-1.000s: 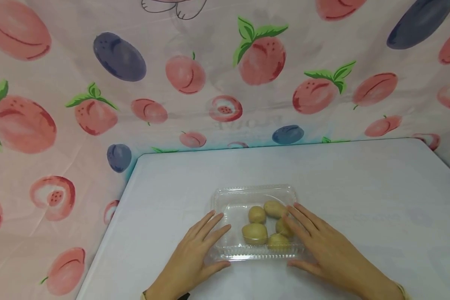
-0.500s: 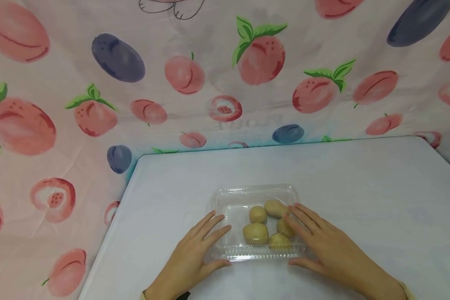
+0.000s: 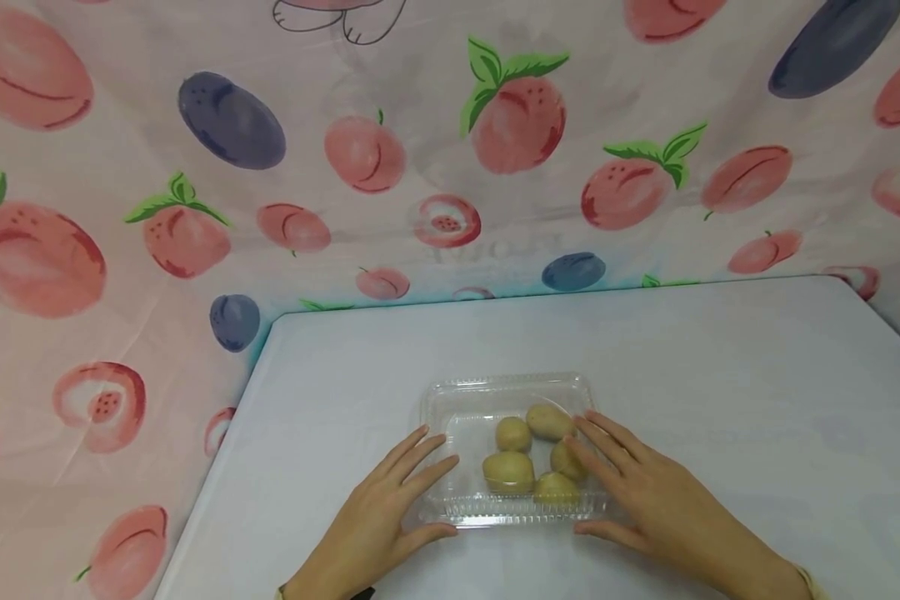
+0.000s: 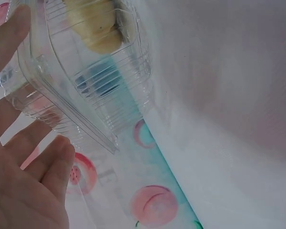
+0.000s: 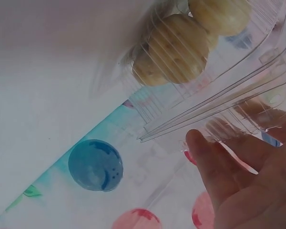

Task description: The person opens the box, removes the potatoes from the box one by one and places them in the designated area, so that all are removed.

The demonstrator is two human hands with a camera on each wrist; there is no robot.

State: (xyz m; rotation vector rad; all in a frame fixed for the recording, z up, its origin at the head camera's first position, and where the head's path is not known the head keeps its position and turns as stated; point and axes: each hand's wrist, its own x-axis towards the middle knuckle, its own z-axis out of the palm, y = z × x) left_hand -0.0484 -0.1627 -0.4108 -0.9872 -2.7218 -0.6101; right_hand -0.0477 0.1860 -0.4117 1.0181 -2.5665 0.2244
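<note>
A clear plastic clamshell container (image 3: 506,383) sits on the white table with its lid down over the base. Through the plastic show several yellowish potatoes (image 3: 508,472), grouped towards its right half. My left hand (image 3: 386,504) is at the container's left side, fingers spread and mostly straight over the lid's edge, thumb near the front corner. On the opposite side my right hand (image 3: 648,496) lies the same way, its fingertips over the right edge. The left wrist view has the container's ribbed wall (image 4: 105,78) beside the fingers. In the right wrist view, potatoes (image 5: 178,47) press near the wall.
The white tabletop (image 3: 757,375) spreads around the container on all sides. Behind and to the left hangs a pale pink cloth (image 3: 285,100) printed with peaches and blue fruit, meeting the table's far edge.
</note>
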